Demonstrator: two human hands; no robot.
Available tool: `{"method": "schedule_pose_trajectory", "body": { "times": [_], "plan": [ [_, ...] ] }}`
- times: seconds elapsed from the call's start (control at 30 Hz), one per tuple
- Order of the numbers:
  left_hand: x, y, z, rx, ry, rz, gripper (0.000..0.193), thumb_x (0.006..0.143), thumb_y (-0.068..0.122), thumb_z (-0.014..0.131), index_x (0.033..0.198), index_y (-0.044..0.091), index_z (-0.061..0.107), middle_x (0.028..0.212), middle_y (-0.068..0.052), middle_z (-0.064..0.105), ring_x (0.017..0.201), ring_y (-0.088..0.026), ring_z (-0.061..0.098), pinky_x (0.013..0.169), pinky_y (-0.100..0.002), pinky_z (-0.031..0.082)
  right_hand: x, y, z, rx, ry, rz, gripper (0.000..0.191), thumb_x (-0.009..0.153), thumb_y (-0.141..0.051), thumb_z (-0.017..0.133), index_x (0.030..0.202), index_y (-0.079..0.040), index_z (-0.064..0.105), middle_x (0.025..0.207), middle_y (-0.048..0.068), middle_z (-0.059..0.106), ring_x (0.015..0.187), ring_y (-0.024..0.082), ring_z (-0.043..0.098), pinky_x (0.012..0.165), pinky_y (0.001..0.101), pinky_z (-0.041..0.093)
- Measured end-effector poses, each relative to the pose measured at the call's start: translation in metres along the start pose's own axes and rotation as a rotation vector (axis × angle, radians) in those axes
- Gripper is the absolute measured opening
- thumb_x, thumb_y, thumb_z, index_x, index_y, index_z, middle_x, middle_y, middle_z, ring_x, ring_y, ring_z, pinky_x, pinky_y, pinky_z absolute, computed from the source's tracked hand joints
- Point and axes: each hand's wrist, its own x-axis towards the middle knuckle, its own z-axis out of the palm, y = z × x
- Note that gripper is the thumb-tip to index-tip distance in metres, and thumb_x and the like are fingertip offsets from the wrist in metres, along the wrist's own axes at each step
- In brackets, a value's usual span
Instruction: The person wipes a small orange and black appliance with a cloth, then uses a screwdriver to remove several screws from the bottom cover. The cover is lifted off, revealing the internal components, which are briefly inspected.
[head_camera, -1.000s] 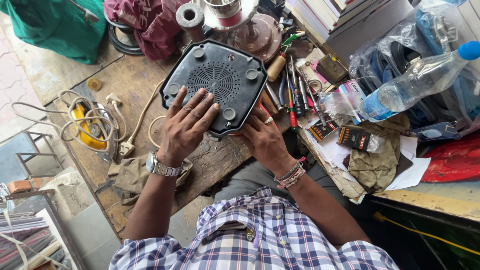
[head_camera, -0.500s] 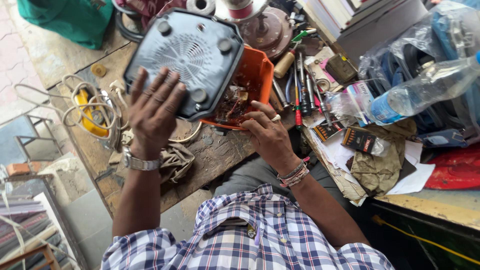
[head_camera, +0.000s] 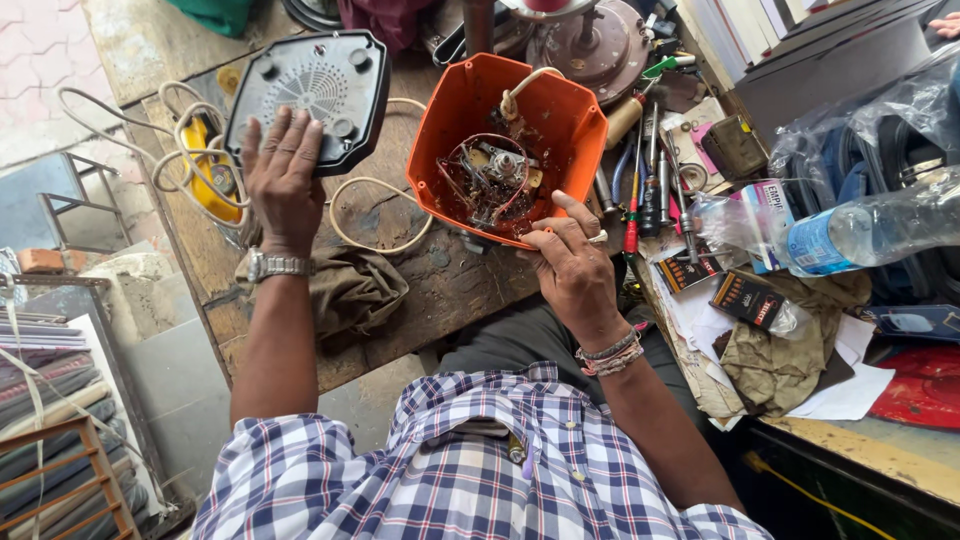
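Observation:
An orange appliance housing (head_camera: 455, 105) lies open on the wooden workbench (head_camera: 440, 290), with a motor and wires showing inside and a white cord running out of it. My right hand (head_camera: 572, 268) grips its near rim. The black base cover (head_camera: 310, 95), with round feet and a vent grille, lies to the left of the housing. My left hand (head_camera: 282, 178) rests flat on the cover's near edge, fingers spread. A metal watch sits on my left wrist and bracelets on my right.
Screwdrivers and pliers (head_camera: 640, 190) lie right of the housing. A plastic water bottle (head_camera: 870, 230), small boxes, papers and a rag (head_camera: 780, 360) crowd the right. A yellow tool with coiled cable (head_camera: 205, 170) sits at the bench's left edge, a cloth (head_camera: 350, 290) near me.
The black cover came off the orange housing and moved left with my left hand. The housing's inside is now fully exposed, still held by my right hand.

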Motion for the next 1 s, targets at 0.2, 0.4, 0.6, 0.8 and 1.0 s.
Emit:
{"method": "schedule_pose_trajectory", "body": {
  "times": [0.2,0.4,0.6,0.8,1.0],
  "plan": [
    [-0.027,-0.009,0.063,0.026,-0.028,-0.013,0.020,0.111,0.012,0.063,0.126,0.011,0.076,0.135,-0.011,0.072,0.139,-0.028,0.060,0.126,-0.053,0.026,0.000,-0.001,-0.002,-0.023,-0.001,-0.003,0.017,0.086,-0.012,0.082,0.100,-0.009,0.073,0.109,0.007,0.069,0.134,0.033,0.056,0.107,0.0449,0.051],
    [-0.031,0.003,0.101,0.080,-0.146,0.061,0.026,0.106,0.007,0.063,0.130,0.008,0.074,0.140,-0.012,0.070,0.145,-0.029,0.054,0.130,-0.054,0.020,-0.002,0.000,-0.002,-0.001,0.000,0.009,0.017,0.086,-0.011,0.082,0.099,-0.009,0.073,0.108,0.006,0.069,0.135,0.033,0.056,0.108,0.0433,0.052],
    [-0.014,0.015,0.086,-0.144,-0.373,0.027,0.060,0.077,0.004,0.067,0.137,0.002,0.064,0.147,-0.025,0.057,0.145,-0.042,0.037,0.120,-0.056,0.019,-0.003,0.002,0.001,-0.043,-0.011,-0.012,0.018,0.085,-0.011,0.084,0.099,-0.009,0.072,0.108,0.006,0.069,0.134,0.032,0.056,0.108,0.0435,0.052],
    [-0.033,-0.017,0.048,-0.267,-0.215,-0.237,0.048,0.090,0.001,0.064,0.138,0.001,0.062,0.132,-0.024,0.064,0.124,-0.037,0.058,0.108,-0.046,0.047,-0.004,0.003,0.006,-0.068,-0.006,-0.013,0.015,0.089,-0.006,0.082,0.100,-0.009,0.073,0.110,0.004,0.071,0.136,0.032,0.056,0.111,0.0419,0.051],
    [-0.092,-0.037,0.041,-0.041,-0.282,-0.625,0.015,0.097,0.012,0.075,0.110,0.004,0.074,0.102,-0.015,0.068,0.093,-0.029,0.067,0.086,-0.044,0.055,-0.004,0.003,0.008,-0.037,0.001,-0.022,0.016,0.089,-0.010,0.083,0.100,-0.008,0.071,0.109,0.004,0.070,0.136,0.032,0.056,0.111,0.0424,0.051]
  ]
}}
